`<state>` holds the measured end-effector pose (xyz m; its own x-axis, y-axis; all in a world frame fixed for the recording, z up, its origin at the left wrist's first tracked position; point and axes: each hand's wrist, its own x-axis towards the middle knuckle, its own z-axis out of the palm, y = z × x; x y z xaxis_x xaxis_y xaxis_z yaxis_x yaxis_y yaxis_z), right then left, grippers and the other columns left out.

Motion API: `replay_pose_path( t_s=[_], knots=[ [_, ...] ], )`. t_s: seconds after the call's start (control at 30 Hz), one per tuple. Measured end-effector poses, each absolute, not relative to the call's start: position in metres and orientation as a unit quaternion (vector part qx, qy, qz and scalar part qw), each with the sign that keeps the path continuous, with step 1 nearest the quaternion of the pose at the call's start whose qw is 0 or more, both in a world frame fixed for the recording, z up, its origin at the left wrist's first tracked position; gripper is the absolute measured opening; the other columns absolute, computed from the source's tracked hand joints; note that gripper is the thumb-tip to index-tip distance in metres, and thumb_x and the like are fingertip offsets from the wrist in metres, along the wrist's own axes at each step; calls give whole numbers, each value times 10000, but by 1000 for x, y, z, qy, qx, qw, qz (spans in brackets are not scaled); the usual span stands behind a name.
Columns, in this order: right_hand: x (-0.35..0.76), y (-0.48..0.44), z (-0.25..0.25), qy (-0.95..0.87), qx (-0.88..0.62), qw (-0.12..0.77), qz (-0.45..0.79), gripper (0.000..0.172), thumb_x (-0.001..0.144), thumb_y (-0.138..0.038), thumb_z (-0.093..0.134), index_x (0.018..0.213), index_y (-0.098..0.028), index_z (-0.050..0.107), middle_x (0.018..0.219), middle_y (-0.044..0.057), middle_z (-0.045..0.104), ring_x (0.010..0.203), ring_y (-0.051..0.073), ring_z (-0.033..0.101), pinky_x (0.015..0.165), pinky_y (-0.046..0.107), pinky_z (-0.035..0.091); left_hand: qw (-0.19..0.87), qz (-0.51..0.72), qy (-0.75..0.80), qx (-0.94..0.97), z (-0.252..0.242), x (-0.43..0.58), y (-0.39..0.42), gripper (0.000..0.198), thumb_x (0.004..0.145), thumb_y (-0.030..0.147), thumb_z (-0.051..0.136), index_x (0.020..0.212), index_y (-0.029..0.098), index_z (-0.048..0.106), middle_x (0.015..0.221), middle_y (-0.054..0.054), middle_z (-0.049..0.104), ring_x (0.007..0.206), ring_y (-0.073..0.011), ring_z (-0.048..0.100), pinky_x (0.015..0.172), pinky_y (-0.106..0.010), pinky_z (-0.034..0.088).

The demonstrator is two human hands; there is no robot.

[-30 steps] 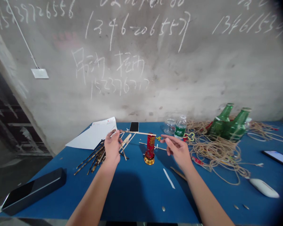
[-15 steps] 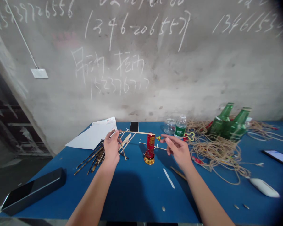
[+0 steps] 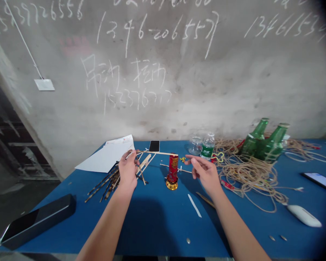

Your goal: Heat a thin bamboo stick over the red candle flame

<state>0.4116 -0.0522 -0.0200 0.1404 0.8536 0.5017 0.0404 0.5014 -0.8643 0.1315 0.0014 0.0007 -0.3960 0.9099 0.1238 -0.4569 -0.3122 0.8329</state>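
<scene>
My left hand [image 3: 128,170] is closed in a pinch on one end of a thin wooden stick [image 3: 159,153]. The stick runs level to the right and its far end rests on top of a red cylinder with a gold base [image 3: 173,172], which stands upright on the blue table [image 3: 152,221]. My right hand [image 3: 205,172] hovers just right of the cylinder with its fingers loosely apart and nothing in them. A pile of dark and pale sticks [image 3: 111,181] lies under and left of my left hand.
Tangled tan cord [image 3: 250,174], two green glass bottles [image 3: 263,143], a small water bottle [image 3: 208,146] and a jar [image 3: 195,145] sit at the right back. A phone [image 3: 154,146], white paper [image 3: 110,154], a dark case [image 3: 35,219], a white mouse [image 3: 304,216] and another phone [image 3: 319,181] lie around.
</scene>
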Motion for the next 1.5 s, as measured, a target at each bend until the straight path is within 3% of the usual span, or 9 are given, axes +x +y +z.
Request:
replay_pose_path(
  t_s=[0.77, 1.3, 1.5],
  knots=[
    [410, -53, -18, -565, -400, 648, 317, 417, 957, -555, 699, 1148, -202, 814, 956, 95, 788, 460, 106, 518, 424, 273, 424, 488, 722, 352, 342, -2, 135, 1, 478, 639, 417, 961, 884, 138, 660, 973, -74, 757, 469, -20, 486, 364, -151, 208],
    [409, -53, -17, -553, -404, 658, 313, 415, 938, -561, 718, 1113, -196, 807, 940, 97, 785, 454, 107, 522, 415, 273, 427, 504, 692, 331, 396, 3, 140, -7, 441, 714, 438, 927, 952, 157, 685, 1062, -99, 750, 492, -17, 473, 378, -155, 200],
    [410, -53, -17, -555, -407, 657, 308, 416, 937, -562, 717, 1133, -205, 805, 947, 94, 783, 451, 106, 521, 403, 270, 430, 513, 687, 314, 408, 7, 143, -11, 420, 713, 435, 926, 921, 166, 680, 1008, -71, 740, 490, -19, 464, 378, -162, 181]
  ],
)
